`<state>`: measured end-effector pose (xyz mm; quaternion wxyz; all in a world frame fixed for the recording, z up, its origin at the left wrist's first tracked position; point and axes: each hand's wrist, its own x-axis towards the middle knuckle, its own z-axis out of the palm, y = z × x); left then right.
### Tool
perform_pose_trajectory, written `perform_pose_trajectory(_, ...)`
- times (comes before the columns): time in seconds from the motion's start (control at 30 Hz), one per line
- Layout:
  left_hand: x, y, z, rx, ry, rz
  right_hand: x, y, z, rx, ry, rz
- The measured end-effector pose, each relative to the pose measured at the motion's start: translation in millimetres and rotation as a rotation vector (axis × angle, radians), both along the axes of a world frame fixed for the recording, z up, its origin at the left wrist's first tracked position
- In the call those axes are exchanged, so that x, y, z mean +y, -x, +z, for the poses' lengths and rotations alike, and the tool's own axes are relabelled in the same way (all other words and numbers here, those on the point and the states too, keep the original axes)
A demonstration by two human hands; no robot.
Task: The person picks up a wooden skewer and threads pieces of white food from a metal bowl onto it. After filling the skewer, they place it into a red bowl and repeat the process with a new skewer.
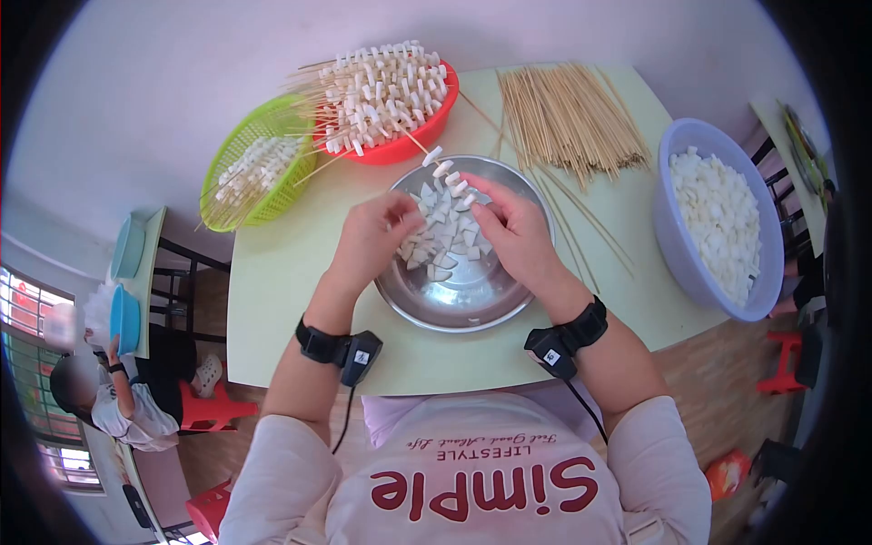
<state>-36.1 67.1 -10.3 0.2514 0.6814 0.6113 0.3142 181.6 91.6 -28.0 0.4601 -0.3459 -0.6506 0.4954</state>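
Note:
A bamboo skewer threaded with several white chunks slants over the steel bowl. My right hand grips its lower end, thumb and fingers pressed about the last pieces. Over the bowl's left side, my left hand is closed with its fingertips pinched together; what they hold, if anything, is hidden. Loose cut white pieces lie in the bowl beneath both hands, and part of its far rim is covered by them.
Behind the bowl, a red basin is heaped with loaded skewers, beside a green basket holding more. Bare skewers lie at the back right. A purple tub contains white chunks. Another person sits at far left.

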Motion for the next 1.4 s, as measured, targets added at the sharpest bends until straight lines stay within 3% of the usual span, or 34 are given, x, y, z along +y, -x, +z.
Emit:
perform_pose_trajectory(0.03, 6.8, -0.2, -4.3, 0.0, 0.001, -0.002, 0.0, 0.3, -0.4, 0.0, 0.001, -0.002)
perform_pose_trajectory(0.1, 18.6, -6.1, -11.1, -0.622, -0.11, 0.182, 0.5, 0.7, -1.3, -0.07, -0.069, -0.017)
perform_pose_trajectory(0.23, 26.2, -4.4, -21.0, -0.645, -0.22, 0.319, 0.2, 1.3, -1.8, -0.088, -0.116, 0.013)
perform_pose_trajectory(0.3, 24.8, -3.3, -21.4, -0.726, -0.361, 0.334, -6.3, -1.6, 13.9, -0.251, -0.074, 0.061)
perform_pose_trajectory(0.8, 26.6, 25.3, -32.1, -0.747, -0.497, 0.553, -11.9, 1.3, 16.7, -0.427, -0.15, 0.167)
perform_pose_trajectory(1.4, 28.0, 28.0, -37.5, -0.693, -0.493, 0.553, -9.0, -0.1, 11.9, -0.41, -0.177, 0.154)
